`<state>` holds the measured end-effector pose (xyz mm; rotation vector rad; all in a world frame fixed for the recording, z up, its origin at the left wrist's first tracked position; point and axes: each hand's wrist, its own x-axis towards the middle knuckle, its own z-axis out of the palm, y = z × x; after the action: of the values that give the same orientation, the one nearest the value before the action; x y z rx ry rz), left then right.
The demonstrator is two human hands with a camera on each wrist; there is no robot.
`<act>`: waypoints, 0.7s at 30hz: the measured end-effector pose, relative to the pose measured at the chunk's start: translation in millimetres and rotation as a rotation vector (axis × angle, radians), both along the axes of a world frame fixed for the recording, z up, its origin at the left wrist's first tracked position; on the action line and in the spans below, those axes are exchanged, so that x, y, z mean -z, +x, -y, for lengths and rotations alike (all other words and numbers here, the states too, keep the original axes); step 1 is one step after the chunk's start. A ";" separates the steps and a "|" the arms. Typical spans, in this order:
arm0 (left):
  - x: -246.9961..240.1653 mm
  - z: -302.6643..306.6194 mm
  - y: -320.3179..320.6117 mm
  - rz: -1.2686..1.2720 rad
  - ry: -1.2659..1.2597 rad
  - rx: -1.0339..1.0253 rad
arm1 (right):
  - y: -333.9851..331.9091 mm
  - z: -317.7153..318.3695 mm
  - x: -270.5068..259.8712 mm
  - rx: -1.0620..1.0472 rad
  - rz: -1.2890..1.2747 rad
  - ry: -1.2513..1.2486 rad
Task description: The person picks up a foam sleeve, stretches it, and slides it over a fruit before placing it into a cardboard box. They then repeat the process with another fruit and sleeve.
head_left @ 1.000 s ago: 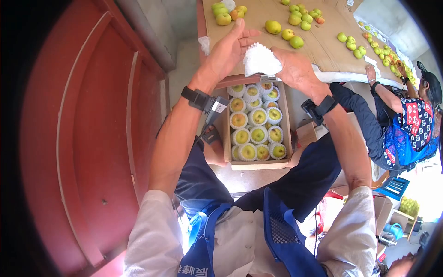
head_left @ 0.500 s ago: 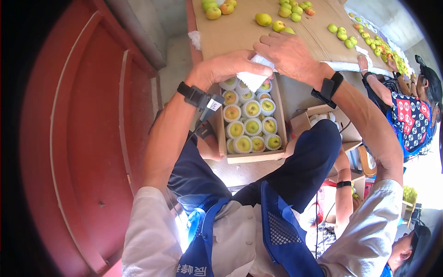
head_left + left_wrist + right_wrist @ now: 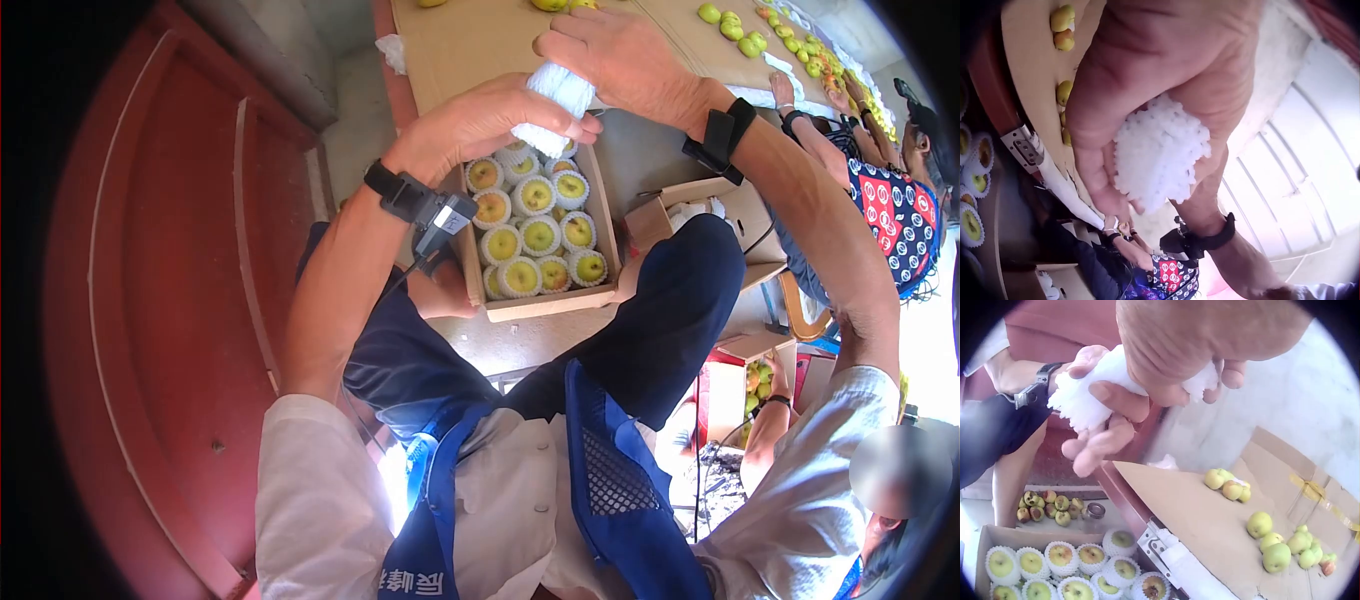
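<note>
A white foam net sleeve (image 3: 560, 108) is held between both hands above a carton (image 3: 548, 306) of apples in foam nets. My left hand (image 3: 470, 122) has its fingers and thumb curled round the lower part of the sleeve. From the upper right my right hand (image 3: 630, 65) grips its other end. The left wrist view shows the sleeve's scalloped edge (image 3: 1161, 153) bunched inside the left palm (image 3: 1147, 81). In the right wrist view the sleeve (image 3: 1094, 387) passes between both hands. Whether an apple is inside cannot be seen.
Loose apples (image 3: 1277, 557) lie on the cardboard-covered table (image 3: 1210, 531). A red door (image 3: 180, 300) stands at the left. Another open carton (image 3: 735, 205) is by my right knee. Several spotted apples (image 3: 1050, 506) sit on the floor. Other people work at the right.
My right hand has moved over the sleeve's top and grips it, while my left hand has closed round its lower part. The head view has shifted, with the carton now higher in it.
</note>
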<state>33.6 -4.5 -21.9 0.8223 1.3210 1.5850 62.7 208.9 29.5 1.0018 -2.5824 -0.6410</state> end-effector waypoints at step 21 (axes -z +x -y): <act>9.1 2.0 3.2 -1.496 -0.388 -0.396 | 36.8 26.2 46.0 0.486 0.586 -0.748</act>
<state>36.8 -6.4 -31.0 1.6451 2.8301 0.7067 99.5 182.7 -16.5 0.3292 -3.1653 0.6214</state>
